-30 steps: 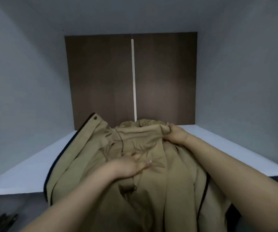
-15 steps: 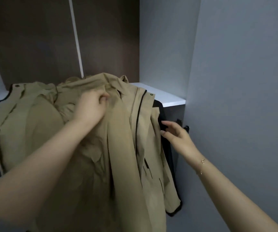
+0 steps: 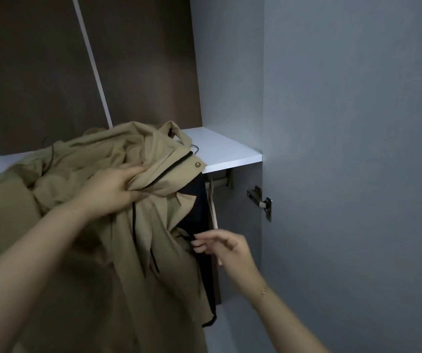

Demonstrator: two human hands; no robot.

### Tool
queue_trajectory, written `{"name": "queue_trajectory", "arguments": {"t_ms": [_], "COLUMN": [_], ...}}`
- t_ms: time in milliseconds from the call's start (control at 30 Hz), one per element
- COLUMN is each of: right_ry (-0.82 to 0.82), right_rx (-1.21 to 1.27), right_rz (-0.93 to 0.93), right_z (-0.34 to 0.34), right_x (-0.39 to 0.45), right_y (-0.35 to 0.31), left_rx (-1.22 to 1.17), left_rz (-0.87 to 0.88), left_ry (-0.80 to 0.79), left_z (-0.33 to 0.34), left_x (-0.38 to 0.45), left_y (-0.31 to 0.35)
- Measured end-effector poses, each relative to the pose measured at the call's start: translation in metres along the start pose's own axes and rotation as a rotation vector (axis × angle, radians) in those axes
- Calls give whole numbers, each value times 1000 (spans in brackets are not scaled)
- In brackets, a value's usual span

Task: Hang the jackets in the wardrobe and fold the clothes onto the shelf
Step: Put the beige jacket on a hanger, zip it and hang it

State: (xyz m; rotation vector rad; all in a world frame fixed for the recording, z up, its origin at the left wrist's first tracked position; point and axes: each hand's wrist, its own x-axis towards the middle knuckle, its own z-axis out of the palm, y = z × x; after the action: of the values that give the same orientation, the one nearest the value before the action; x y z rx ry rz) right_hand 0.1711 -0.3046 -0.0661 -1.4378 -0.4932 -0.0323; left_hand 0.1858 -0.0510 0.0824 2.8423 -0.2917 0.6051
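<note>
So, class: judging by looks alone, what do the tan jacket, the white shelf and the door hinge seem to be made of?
Tan jacket: thin woven cloth, matte, probably cotton or a blend; it creases sharply and drapes limp.
White shelf: smooth coated board, likely laminate; flat, even face and a square edge.
Door hinge: metal; it glints grey and has hard corners.

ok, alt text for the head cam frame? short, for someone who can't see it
A person's left hand grips the bunched collar of a tan fabric jacket with black trim, which is draped over the front edge of a white wardrobe shelf. The right hand reaches, fingers loose, toward the jacket's dark lining, near a metal door hinge.
</note>
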Motion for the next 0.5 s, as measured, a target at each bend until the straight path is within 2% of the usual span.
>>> {"name": "queue_trajectory", "arguments": {"t_ms": [67, 133, 300, 433, 500], "right_ry": [237, 341, 174, 263, 290], "right_rx": [62, 25, -293, -427, -415], "right_rz": [4, 101, 473, 548, 591], "right_z": [-16, -27, -23, -24, -26], "right_x": [10, 27, 81, 117, 134], "right_y": [5, 19, 81, 115, 128], "left_rx": [-85, -143, -146, -148, -146], "left_rz": [19, -19, -82, -74, -83], "left_ry": [-21, -52, -47, -28, -35], "left_z": [-9, -15, -23, -21, -21], "left_x": [-11, -18, -29, -28, -27], "left_y": [-20, -35, -44, -41, -41]}}
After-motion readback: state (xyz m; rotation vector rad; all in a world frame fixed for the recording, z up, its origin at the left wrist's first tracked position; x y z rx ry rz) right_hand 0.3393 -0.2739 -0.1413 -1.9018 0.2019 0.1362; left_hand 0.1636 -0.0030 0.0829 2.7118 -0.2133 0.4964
